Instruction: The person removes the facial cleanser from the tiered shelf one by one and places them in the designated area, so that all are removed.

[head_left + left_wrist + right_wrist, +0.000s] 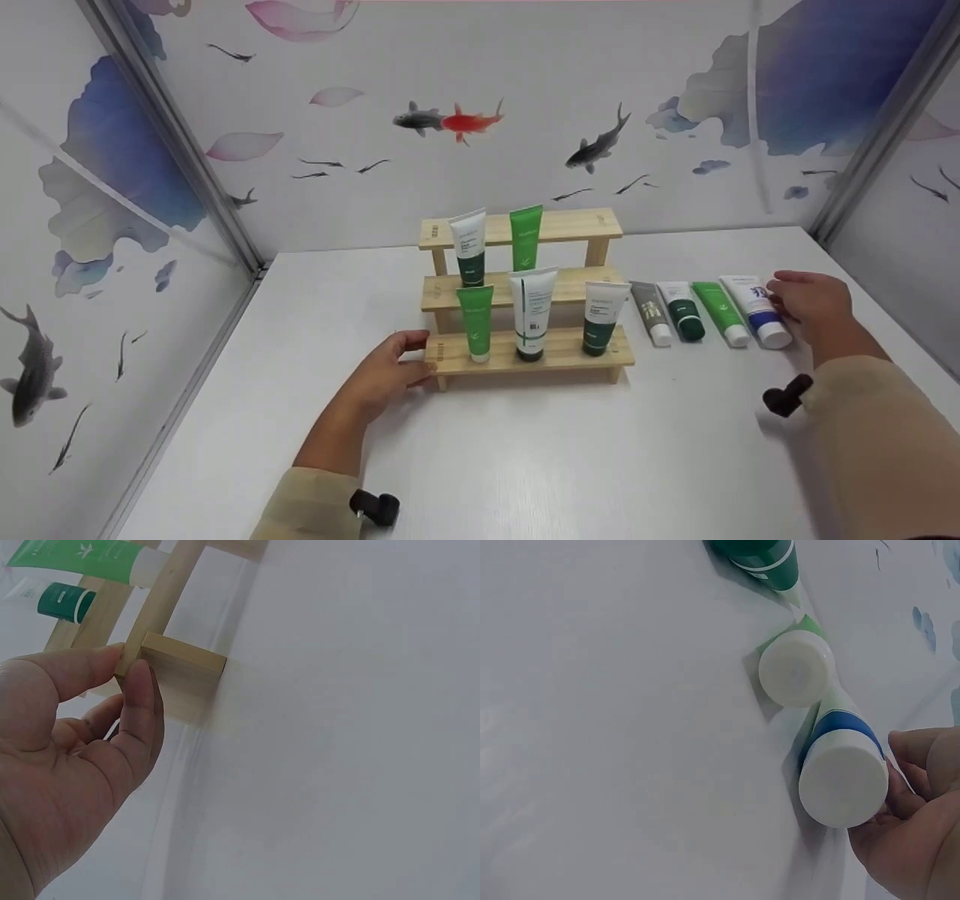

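Observation:
At the left end of a three-step wooden rack [529,361], my left hand [386,373] pinches the lowest board between thumb and fingers. In the left wrist view that board's end [154,619] sits between the fingertips. My right hand [814,300] rests beside a white tube with a blue band [752,300], its fingers along the tube's right side. The right wrist view shows the tube's white cap [844,778] facing the camera, the fingers loosely bent next to it. Left of it lie a green tube [718,309], a white and dark green tube [681,307] and a grey tube [651,311].
On the lowest step stand a green tube [476,319], a tall white tube [533,300] and a white and dark green tube [602,315]. Behind them are another white and green tube [469,244] and a green tube [526,236]. Painted panels [525,75] enclose the white table [540,457].

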A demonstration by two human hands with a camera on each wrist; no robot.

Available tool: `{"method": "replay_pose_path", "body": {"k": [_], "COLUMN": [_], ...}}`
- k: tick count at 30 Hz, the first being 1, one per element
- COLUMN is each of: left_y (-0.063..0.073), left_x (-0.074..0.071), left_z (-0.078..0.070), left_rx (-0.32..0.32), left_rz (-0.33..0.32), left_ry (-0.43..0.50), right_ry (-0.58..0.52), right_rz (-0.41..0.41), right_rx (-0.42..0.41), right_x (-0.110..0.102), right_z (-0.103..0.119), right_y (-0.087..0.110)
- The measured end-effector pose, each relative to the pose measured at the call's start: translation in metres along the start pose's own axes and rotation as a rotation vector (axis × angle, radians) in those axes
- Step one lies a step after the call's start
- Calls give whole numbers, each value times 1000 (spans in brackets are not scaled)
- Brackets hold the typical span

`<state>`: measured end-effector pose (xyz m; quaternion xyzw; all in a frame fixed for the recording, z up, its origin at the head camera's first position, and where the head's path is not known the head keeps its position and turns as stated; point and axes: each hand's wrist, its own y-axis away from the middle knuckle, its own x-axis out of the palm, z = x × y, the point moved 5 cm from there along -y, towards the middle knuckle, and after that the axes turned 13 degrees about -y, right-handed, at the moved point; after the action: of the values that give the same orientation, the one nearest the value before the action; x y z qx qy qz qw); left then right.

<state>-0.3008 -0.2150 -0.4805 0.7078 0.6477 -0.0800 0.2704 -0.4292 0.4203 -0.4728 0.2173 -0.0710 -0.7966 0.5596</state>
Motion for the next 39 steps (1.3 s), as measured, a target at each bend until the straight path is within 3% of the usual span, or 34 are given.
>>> {"method": "replay_pose_path", "body": {"k": [11,19,25,39], "left_y": [1,2,3,-1], "left_x": [1,1,0,0], "left_z": [-2,-2,-4,0], "left_rx": [0,15,34,21], "left_rz": [-1,5,5,2], "left_ry": [-2,5,14,3], "right_ry": [-132,-274,-373,-404], "right_rz": [-9,-29,10,144], "right_rx": [12,-49,-82,-190], "right_x": [-1,1,11,53], "right_z": [-3,1,6,27], "right_y": [12,32,45,85]}}
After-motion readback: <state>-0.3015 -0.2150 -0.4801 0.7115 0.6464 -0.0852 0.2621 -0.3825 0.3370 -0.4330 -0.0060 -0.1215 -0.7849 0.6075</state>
